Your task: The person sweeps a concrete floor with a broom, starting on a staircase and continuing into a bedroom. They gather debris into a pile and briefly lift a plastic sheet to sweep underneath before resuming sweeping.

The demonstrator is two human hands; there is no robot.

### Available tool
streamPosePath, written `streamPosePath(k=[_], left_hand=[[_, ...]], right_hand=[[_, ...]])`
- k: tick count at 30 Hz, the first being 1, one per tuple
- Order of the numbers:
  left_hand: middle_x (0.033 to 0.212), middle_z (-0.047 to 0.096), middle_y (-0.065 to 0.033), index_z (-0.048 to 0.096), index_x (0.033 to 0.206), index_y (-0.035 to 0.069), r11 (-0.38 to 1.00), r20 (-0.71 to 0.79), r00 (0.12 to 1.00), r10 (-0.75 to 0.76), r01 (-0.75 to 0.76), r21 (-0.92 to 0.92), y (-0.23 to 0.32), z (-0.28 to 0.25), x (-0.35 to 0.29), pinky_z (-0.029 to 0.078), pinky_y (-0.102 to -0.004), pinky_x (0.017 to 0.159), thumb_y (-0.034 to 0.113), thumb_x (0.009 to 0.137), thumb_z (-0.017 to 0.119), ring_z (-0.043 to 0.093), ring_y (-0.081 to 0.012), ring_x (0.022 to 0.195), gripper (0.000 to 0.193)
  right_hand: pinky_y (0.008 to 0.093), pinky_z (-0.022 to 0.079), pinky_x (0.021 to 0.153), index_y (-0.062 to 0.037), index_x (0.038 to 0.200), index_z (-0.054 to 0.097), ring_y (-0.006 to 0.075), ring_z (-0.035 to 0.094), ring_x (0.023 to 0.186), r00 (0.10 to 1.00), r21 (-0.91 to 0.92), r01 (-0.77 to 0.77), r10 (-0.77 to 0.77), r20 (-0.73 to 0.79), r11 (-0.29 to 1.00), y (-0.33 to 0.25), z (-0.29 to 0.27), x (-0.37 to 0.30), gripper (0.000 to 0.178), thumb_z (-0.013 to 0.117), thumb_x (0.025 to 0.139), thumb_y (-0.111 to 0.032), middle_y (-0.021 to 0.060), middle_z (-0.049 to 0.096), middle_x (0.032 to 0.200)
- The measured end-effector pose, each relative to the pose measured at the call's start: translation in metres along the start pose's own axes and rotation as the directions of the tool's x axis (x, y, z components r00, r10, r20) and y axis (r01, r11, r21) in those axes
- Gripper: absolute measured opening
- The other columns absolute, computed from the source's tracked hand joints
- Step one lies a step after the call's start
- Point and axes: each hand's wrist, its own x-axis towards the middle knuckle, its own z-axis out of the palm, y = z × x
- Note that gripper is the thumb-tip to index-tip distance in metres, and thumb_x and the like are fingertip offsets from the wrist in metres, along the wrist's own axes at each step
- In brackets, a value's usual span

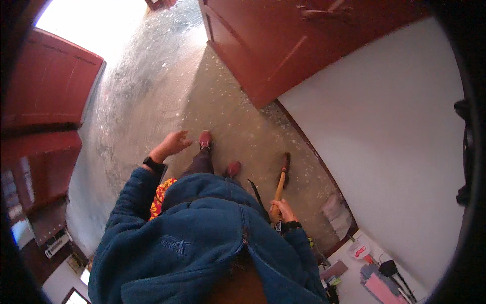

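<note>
My right hand (286, 209) is wrapped round the pale wooden handle of a broom (280, 187). Its dark bristle head points away from me, low over the floor; whether it touches the floor I cannot tell. Out to the left, my left hand (174, 143) is held in the air with its fingers apart and nothing in it. A piece of bright red and yellow patterned cloth (161, 198) shows at my left side, below that forearm. My red shoes (204, 139) are on the floor between the two hands.
A speckled concrete floor (152, 111) leads to a bright doorway at the far left. Red doors (248, 45) stand ahead and to the left. A white wall (374, 111) runs along the right. Near right are a pale bag-like bundle (335, 212) and a cluttered white surface (349, 286).
</note>
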Motion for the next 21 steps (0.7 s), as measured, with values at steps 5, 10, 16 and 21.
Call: streamPosePath(k=[5, 10, 16, 21], left_hand=[[0.102, 0.067, -0.022, 0.056, 0.118, -0.007, 0.855, 0.105, 0.865, -0.491, 0.502, -0.129, -0.094, 0.037, -0.105, 0.052, -0.0364, 0.082, 0.036, 0.082, 0.07, 0.066, -0.0287, 0.094, 0.058], [0.103, 0.067, -0.0208, 0.062, 0.112, -0.002, 0.765, 0.087, 0.797, -0.597, 0.599, -0.239, -0.148, 0.065, -0.174, 0.052, -0.0363, 0.079, 0.034, 0.084, 0.068, 0.065, -0.0281, 0.093, 0.046], [0.097, 0.068, -0.018, 0.063, 0.11, -0.001, 0.649, 0.015, 0.719, -0.695, 0.636, -0.418, -0.18, 0.068, -0.208, 0.052, -0.0348, 0.076, 0.031, 0.084, 0.066, 0.065, -0.025, 0.088, 0.041], [0.097, 0.068, -0.0168, 0.063, 0.11, -0.002, 0.593, -0.067, 0.651, -0.757, 0.64, -0.488, -0.2, 0.075, -0.209, 0.051, -0.0343, 0.078, 0.029, 0.084, 0.066, 0.065, -0.0245, 0.089, 0.04]], right_hand=[[0.0351, 0.05, 0.057, -0.0036, 0.092, 0.058, 0.0223, 0.063, 0.065, 0.991, -0.101, -0.106, 0.113, 0.067, 0.989, -0.051, 0.04, 0.036, 0.027, 0.063, 0.083, -0.029, 0.0094, 0.064, 0.078], [0.037, 0.052, 0.064, -0.0045, 0.096, 0.057, 0.0234, 0.063, 0.071, 0.992, 0.021, -0.03, 0.027, 0.125, 0.999, -0.127, 0.133, 0.066, 0.025, 0.063, 0.083, -0.025, 0.0102, 0.063, 0.078], [0.0383, 0.054, 0.063, -0.0029, 0.093, 0.055, 0.0245, 0.063, 0.068, 0.96, -0.009, -0.064, 0.064, 0.274, 0.998, -0.204, 0.281, 0.085, 0.022, 0.064, 0.082, -0.02, 0.0114, 0.061, 0.076], [0.0385, 0.055, 0.062, -0.0009, 0.092, 0.054, 0.0261, 0.064, 0.065, 0.907, -0.11, 0.011, 0.037, 0.42, 0.994, -0.267, 0.366, 0.075, 0.019, 0.063, 0.083, -0.016, 0.0127, 0.061, 0.076]])
